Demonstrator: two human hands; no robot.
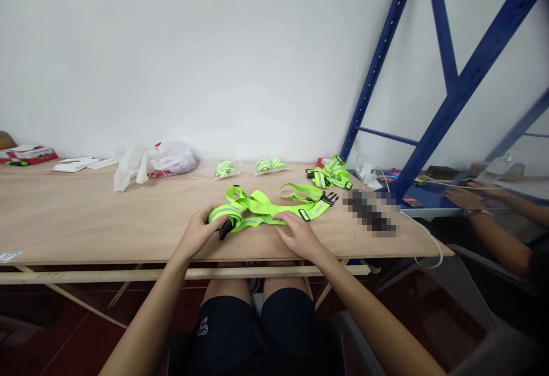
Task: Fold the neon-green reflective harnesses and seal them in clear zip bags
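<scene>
A neon-yellow reflective strap [259,206] with grey stripes and black plastic buckles lies loosely looped on the table in front of me. My left hand [201,226] is closed round its coiled left end, the thumb along the near side beside a black buckle [225,229]. Farther right, my right hand [297,234] rests its fingertips on the strap's near band, thumb apart from the fingers. Beyond that hand, the strap's right end has a black slider and a pronged buckle [330,198]. The left fingertips are partly hidden by the coil.
Behind the strap lie clear bags [225,170] of folded neon straps and a white plastic bag [171,158]. Another neon strap bundle [330,174] sits at back right, near a blurred-out dark item [371,213]. A blue metal frame [429,135] and another person's arms [493,221] are at right.
</scene>
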